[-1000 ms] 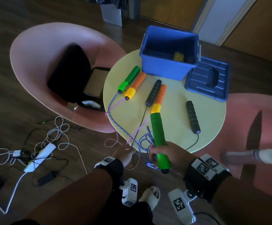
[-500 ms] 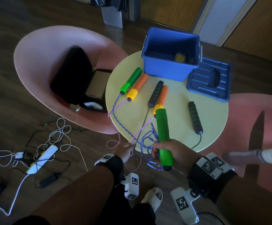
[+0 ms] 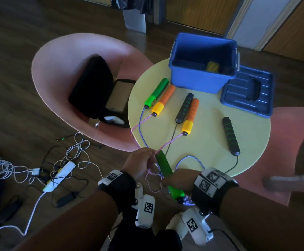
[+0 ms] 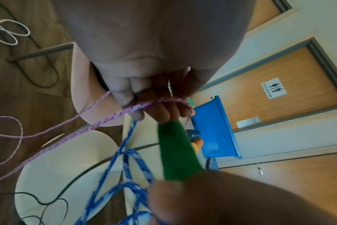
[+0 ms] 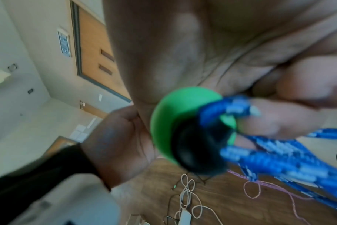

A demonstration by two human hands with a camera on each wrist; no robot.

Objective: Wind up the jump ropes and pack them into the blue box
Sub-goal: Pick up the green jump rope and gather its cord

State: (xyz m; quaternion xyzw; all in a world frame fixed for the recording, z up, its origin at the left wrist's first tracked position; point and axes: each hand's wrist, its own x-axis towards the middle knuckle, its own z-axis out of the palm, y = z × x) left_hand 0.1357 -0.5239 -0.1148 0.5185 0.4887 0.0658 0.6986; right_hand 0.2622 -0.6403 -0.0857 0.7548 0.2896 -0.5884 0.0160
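Note:
My right hand [image 3: 173, 180] grips a green jump-rope handle [image 3: 163, 165] just off the yellow table's [image 3: 207, 147] near edge, with loops of blue rope [image 5: 269, 159] bunched at the handle's black end. My left hand [image 3: 150, 161] pinches the pink rope [image 4: 110, 117] at the handle's top end. The blue rope [image 4: 129, 159] hangs just below those fingers. The blue box [image 3: 193, 78] stands open at the table's far side. On the table lie a second green handle [image 3: 156, 92], two orange handles [image 3: 164, 102], and two black handles [image 3: 184, 107].
The box's blue lid [image 3: 247, 95] lies right of it. A small yellow item [image 3: 213, 67] sits inside the box. Pink chairs stand left [image 3: 57, 73] and right [image 3: 296, 142], the left one holding a black bag [image 3: 91, 86]. Cables and a power strip [image 3: 60, 174] litter the floor.
My right hand has drawn the green handle back off the table toward me. My left hand has risen to the handle's top end and holds the pink rope there.

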